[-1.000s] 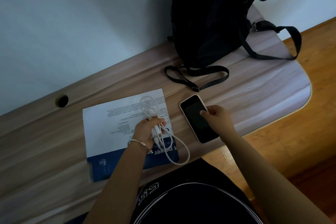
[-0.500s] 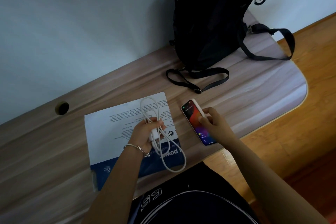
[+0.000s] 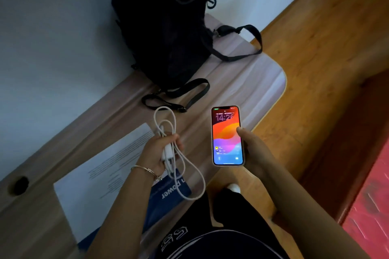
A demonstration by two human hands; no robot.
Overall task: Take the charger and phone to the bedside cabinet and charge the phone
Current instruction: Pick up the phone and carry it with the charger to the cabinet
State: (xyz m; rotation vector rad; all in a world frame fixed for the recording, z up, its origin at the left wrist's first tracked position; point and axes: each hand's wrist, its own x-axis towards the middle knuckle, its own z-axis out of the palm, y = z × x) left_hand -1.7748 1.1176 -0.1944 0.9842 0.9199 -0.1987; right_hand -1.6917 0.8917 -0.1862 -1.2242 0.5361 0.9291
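My left hand (image 3: 156,152) is closed around a white charger plug (image 3: 167,153). Its white cable (image 3: 185,166) hangs from my fist in loose loops above the desk. My right hand (image 3: 254,149) holds the phone (image 3: 227,135) by its right edge, lifted clear of the desk near the front edge. The phone's screen is lit with an orange and purple lock screen and faces up at me. The bedside cabinet is not in view.
A black backpack (image 3: 168,33) leans against the wall at the back of the wooden desk (image 3: 248,82), its straps trailing forward. A white and blue printed sheet (image 3: 101,176) lies on the desk under my left arm. Wooden floor (image 3: 320,52) lies to the right.
Both hands have lifted off the desk: the phone came up, turned face up with its screen lit, and the charger with its cable rose. The camera view swung right.
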